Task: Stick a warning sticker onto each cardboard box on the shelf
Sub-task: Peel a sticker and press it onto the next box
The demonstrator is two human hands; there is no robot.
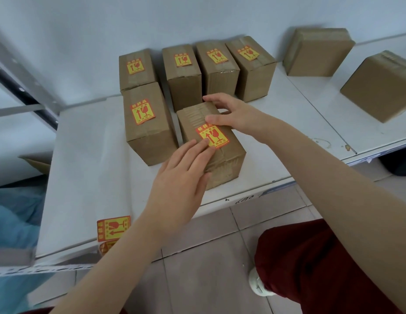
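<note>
At centre frame my left hand (pixel 186 168) presses flat on a sticker (pixel 211 136) atop the sixth box (pixel 211 143), my right hand (pixel 229 112) gripping its far end; two bare boxes (pixel 317 53) wait upper right.

Left hand pressing sticker on nearest brown cardboard box, white shelf.

Nearest brown cardboard box (pixel 212 143) close to front edge of white shelf board (pixel 88 177); red-and-yellow warning sticker (pixel 212 136) on its top face. Left hand (pixel 184 173) flat, fingertips (pixel 207 142) on sticker's near corner. Right hand (pixel 229 114) gripping box's far end, thumb on top. Five stickered brown boxes behind and to the left: one (pixel 147 123) just beside, four (pixel 197 66) in back row by wall. Two unstickered brown boxes (pixel 317 53) well apart, right. Loose red-and-yellow sticker sheets (pixel 113 227) at shelf's front left edge.
</note>
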